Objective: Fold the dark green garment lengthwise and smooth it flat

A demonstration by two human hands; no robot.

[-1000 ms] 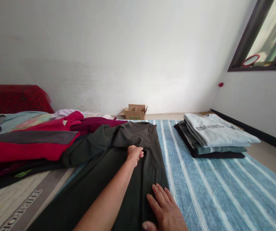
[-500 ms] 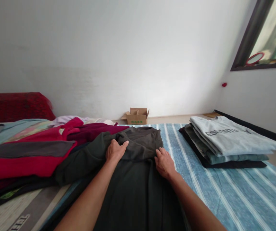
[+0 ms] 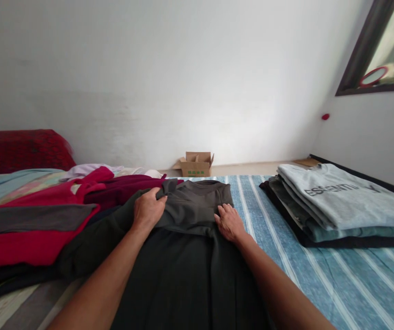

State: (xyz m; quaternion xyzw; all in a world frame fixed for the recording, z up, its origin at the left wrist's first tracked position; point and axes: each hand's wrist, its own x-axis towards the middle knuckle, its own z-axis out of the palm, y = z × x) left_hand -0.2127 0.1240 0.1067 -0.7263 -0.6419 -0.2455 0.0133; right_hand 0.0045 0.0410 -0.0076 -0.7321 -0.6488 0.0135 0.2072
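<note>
A dark grey-green long-sleeved top lies spread on the bed in front of me, its collar at the far end. My left hand is closed on the cloth near the shoulder at the left, with a fold of fabric raised between thumb and fingers. Farther left, one sleeve runs out over other clothes. My right hand rests on the right edge of the top with bent fingers on the fabric; whether they pinch it is hard to see.
On the right lies a stack of folded clothes, a light grey printed shirt uppermost. Red and maroon garments are heaped at the left. Blue striped bedding lies beneath. An open cardboard box stands by the wall.
My left hand has moved left and slightly away from me, lifting the shoulder cloth into a raised fold. My right hand has shifted a little away along the edge. The view has tilted slightly.
</note>
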